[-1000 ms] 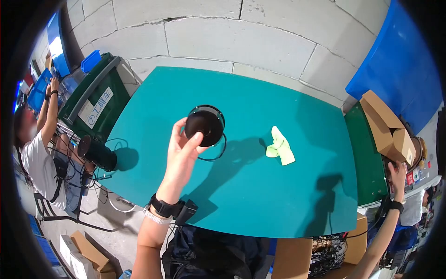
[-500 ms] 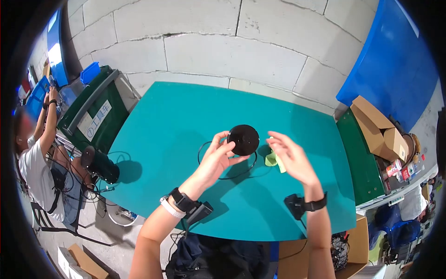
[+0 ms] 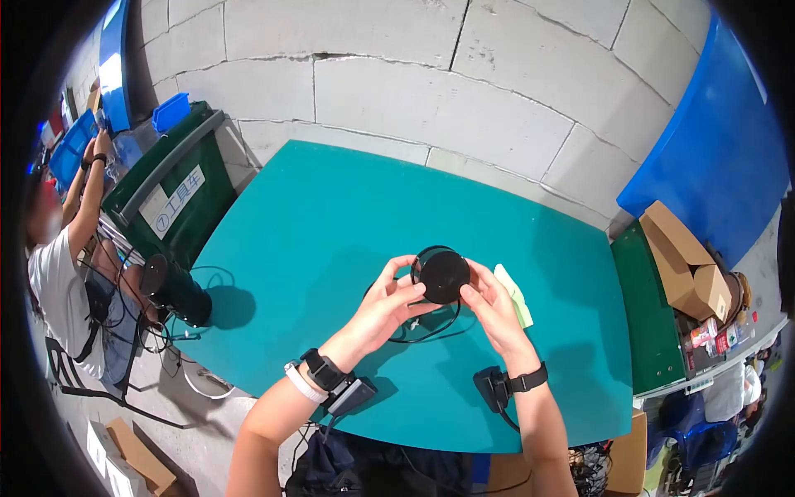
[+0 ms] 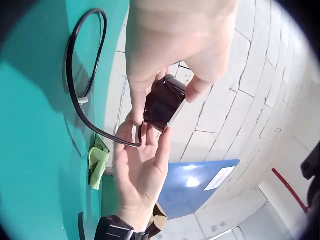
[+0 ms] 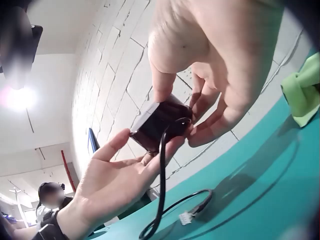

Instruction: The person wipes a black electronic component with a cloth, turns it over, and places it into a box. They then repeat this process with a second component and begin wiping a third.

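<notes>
A round black device (image 3: pixel 441 277) with a smooth, glossy flat face is held up over the green table. The left hand (image 3: pixel 383 313) grips it from the left, thumb at the near edge and fingers behind. From the right, the right hand (image 3: pixel 498 319) pinches the opposite edge between thumb and fingers. A black cable (image 4: pixel 75 95) comes out of the device and loops down close over the table; its end carries a small white connector (image 5: pixel 186 218). Just beyond the right hand lies a light green cloth (image 3: pixel 517 298), partly covered by it in the head view.
A black cylindrical object (image 3: pixel 175 291) with wires stands at the table's left edge. Behind it is a green tool cart (image 3: pixel 166 182), with a seated person (image 3: pixel 70 273) farther left. An opened cardboard box (image 3: pixel 675 269) sits on the right-hand cart. A block wall (image 3: pixel 373 91) backs the table (image 3: pixel 331 190).
The right hand came from beside the cardboard box at the right and took hold of the device's right edge. The left hand moved the device rightward and lower in view.
</notes>
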Demonstrator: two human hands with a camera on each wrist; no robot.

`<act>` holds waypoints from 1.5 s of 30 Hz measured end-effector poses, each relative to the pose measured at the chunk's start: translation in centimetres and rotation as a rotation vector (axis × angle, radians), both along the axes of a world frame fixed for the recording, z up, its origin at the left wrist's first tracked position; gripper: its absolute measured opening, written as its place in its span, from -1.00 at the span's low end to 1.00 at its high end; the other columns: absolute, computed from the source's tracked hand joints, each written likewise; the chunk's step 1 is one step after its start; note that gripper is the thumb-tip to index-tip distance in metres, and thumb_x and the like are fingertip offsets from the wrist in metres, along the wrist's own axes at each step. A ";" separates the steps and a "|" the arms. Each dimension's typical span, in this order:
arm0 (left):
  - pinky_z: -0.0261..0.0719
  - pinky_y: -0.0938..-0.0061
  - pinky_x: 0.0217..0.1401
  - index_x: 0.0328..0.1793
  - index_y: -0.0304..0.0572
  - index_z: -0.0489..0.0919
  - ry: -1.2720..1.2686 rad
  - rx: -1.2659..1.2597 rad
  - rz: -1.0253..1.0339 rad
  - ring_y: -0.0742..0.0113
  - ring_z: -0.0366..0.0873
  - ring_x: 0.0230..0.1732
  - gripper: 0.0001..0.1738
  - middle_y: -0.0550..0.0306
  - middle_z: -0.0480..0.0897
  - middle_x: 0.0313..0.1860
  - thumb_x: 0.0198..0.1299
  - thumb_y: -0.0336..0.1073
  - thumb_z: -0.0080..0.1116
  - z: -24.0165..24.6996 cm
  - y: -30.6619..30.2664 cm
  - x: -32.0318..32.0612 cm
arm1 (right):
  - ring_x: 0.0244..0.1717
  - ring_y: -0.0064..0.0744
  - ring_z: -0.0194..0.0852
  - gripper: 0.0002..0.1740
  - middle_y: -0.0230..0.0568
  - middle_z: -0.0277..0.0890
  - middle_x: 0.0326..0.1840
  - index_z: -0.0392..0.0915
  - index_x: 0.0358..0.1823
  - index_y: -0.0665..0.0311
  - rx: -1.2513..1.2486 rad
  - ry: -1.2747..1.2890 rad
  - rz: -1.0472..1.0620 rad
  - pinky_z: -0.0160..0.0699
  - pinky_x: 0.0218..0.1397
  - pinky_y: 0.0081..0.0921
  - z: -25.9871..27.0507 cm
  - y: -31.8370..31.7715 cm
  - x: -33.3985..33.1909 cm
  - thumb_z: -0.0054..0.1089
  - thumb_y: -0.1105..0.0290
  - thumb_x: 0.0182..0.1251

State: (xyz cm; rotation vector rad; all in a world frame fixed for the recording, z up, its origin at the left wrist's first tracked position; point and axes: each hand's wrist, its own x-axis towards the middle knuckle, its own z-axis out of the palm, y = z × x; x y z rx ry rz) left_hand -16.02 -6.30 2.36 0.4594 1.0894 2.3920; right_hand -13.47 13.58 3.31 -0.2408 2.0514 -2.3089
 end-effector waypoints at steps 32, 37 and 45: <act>0.59 0.07 0.18 0.16 -0.10 0.22 0.072 -0.063 -0.022 0.15 0.48 0.19 -0.59 -0.04 0.44 0.17 0.29 -0.27 0.13 -0.4 0.3 -0.1 | 0.06 -0.52 0.37 -0.49 -0.22 0.43 0.08 0.26 0.30 0.36 -0.033 0.037 -0.079 0.41 0.12 -0.50 -0.4 -0.1 1.2 0.08 0.28 0.41; 0.55 0.06 0.22 0.18 -0.07 0.22 0.101 -0.106 0.001 0.17 0.47 0.19 -0.53 0.00 0.39 0.20 0.24 -0.31 0.18 -0.4 0.2 -0.1 | 0.25 -0.41 0.32 -0.45 -0.17 0.37 0.25 0.18 0.39 0.33 -0.045 0.056 -0.023 0.32 0.28 -0.41 -0.8 -0.2 1.0 0.01 0.28 0.45; 0.57 0.31 0.13 0.16 -0.11 0.24 0.107 -0.164 0.054 0.28 0.43 0.14 -0.48 0.04 0.41 0.12 0.19 -0.28 0.28 0.1 0.1 0.2 | 0.19 -0.44 0.38 -0.48 -0.19 0.39 0.22 0.21 0.36 0.38 -0.033 0.000 0.028 0.38 0.23 -0.42 -1.4 0.1 0.9 -0.02 0.27 0.47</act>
